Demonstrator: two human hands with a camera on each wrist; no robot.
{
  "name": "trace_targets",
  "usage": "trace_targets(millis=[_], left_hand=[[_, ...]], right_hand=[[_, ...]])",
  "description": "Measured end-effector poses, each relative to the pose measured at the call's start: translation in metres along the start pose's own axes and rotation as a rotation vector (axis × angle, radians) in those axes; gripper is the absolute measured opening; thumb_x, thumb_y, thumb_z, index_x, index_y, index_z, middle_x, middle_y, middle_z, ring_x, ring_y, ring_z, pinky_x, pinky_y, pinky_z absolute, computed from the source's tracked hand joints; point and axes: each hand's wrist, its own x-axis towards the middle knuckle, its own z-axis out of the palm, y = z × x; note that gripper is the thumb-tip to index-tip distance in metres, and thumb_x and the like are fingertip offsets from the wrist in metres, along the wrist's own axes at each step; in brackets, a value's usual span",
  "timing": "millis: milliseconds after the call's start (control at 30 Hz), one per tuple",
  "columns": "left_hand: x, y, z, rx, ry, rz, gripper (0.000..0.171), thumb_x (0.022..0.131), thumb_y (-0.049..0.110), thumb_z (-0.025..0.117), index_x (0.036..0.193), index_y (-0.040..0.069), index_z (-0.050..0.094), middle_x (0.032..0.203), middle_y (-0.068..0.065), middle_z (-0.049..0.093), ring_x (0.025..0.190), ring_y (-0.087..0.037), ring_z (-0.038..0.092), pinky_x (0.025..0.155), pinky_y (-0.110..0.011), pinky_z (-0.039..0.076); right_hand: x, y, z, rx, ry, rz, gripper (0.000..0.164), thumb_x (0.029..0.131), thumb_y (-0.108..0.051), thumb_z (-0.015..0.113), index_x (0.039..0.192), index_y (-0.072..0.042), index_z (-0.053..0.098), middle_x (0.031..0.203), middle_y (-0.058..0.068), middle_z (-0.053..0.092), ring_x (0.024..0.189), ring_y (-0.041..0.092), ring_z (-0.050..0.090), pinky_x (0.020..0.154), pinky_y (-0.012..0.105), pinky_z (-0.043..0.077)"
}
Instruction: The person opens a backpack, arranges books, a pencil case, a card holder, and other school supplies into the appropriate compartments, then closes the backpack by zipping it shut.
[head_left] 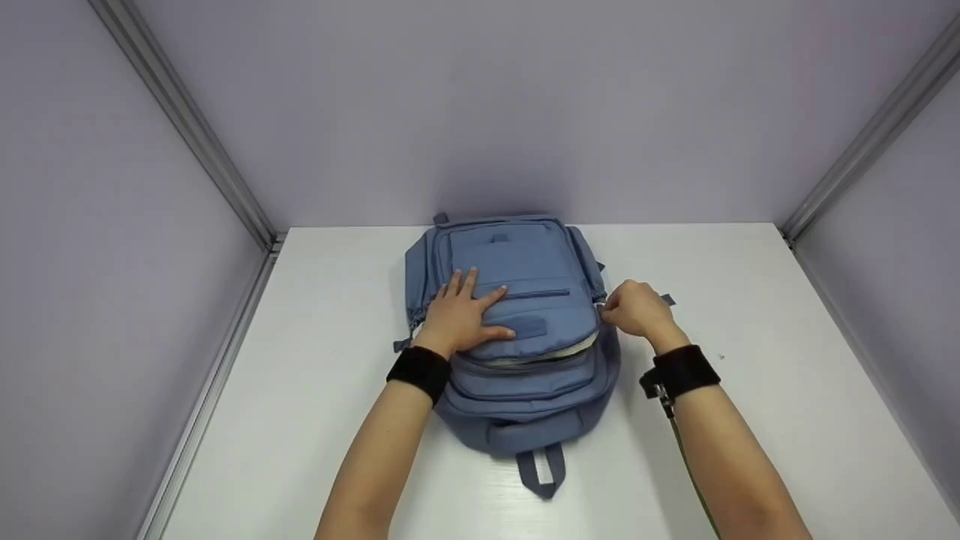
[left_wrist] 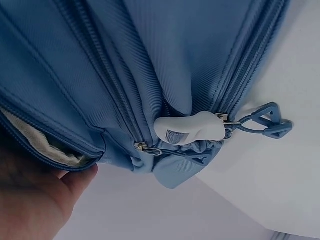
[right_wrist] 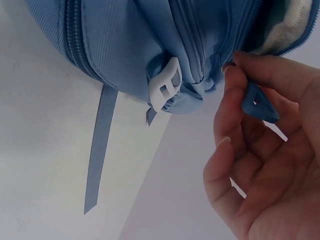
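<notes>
A blue backpack (head_left: 517, 259) lies on its back on the white table, its top handle (head_left: 541, 480) towards me. The front pocket's zipper is partly undone, and pale lining (head_left: 577, 349) shows in the gap. With fingers spread, my left hand (head_left: 459, 319) rests on the left of the front panel; the left wrist view catches part of this hand (left_wrist: 40, 200) beside the pocket's opening. At the bag's right side my right hand (head_left: 637, 309) pinches a zipper pull between thumb and forefinger. Its blue tab (right_wrist: 260, 103) hangs below those fingers in the right wrist view.
White buckles sit at both sides of the bag, one (left_wrist: 190, 129) on the left and one (right_wrist: 165, 85) on the right. A loose strap (right_wrist: 100, 150) trails over the table (head_left: 750, 420). Pale panels (head_left: 510, 112) with metal frames enclose the back and sides.
</notes>
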Motion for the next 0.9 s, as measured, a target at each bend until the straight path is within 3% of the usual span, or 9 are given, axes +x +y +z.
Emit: trace_targets(millis=[133, 533, 900], left_hand=[[0.001, -0.004, 0.0, -0.013, -0.01, -0.018, 0.085, 0.08, 0.082, 0.043, 0.153, 0.044, 0.022, 0.163, -0.014, 0.006, 0.147, -0.038, 0.004, 0.113, -0.055, 0.021], [0.001, -0.01, -0.001, -0.036, 0.0, -0.041, 0.085, 0.08, 0.082, 0.044, 0.153, 0.043, 0.023, 0.163, -0.015, 0.006, 0.147, -0.04, 0.004, 0.111, -0.058, 0.023], [0.0, -0.008, -0.002, -0.103, 0.001, -0.046, 0.086, 0.08, 0.087, 0.037, 0.153, 0.042, 0.026, 0.163, -0.014, 0.005, 0.147, -0.039, 0.001, 0.112, -0.059, 0.021]], right_hand=[[-0.004, -0.003, -0.004, 0.01, -0.051, -0.056, 0.011, 0.077, -0.013, 0.068, 0.073, -0.008, 0.077, 0.066, -0.002, 0.067, 0.058, 0.018, 0.055, 0.054, 0.034, 0.045], [-0.013, -0.024, -0.013, 0.005, -0.23, -0.179, 0.01, 0.068, -0.005, 0.067, 0.066, -0.01, 0.076, 0.055, -0.008, 0.059, 0.051, 0.01, 0.05, 0.051, 0.027, 0.041], [-0.023, -0.053, -0.007, 0.07, -0.354, -0.334, 0.011, 0.07, -0.006, 0.075, 0.06, -0.01, 0.074, 0.05, -0.012, 0.054, 0.047, 0.005, 0.043, 0.046, 0.024, 0.034]])
